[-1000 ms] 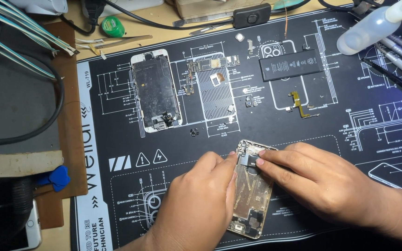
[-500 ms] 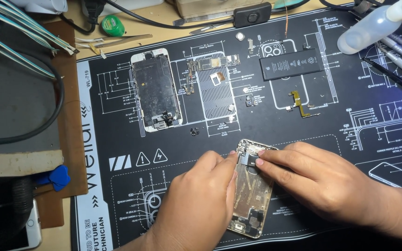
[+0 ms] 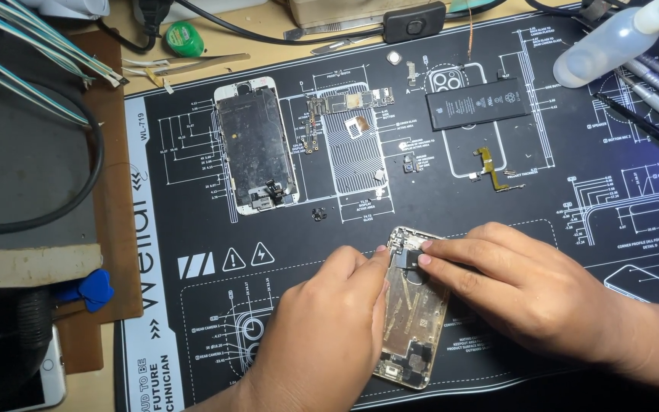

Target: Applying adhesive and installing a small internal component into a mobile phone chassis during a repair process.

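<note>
**Op:** Nothing has shifted much in the head view since the frame a second back: both hands stay on the gutted phone housing, near the front edge of the black repair mat.

**Log:** Left hand?

**Op:** Left hand rests along the housing's left edge, fingers curled together against the frame. I cannot tell whether they truly clamp it; the fingertips are hidden behind the knuckles.

**Log:** Right hand?

**Op:** Right hand lies across from the right side. Its fingers are held close together, tips pressing at a small dark part near the housing's top end. I cannot make out whether they pinch it or only touch it.

**Log:** Surroundings?

**Op:** Further back on the mat: a detached screen assembly lying face down, a logic board to its right, then a black battery. A clear squeeze bottle lies at the far right corner. A blue pry pick sits off the mat's left edge.
</note>
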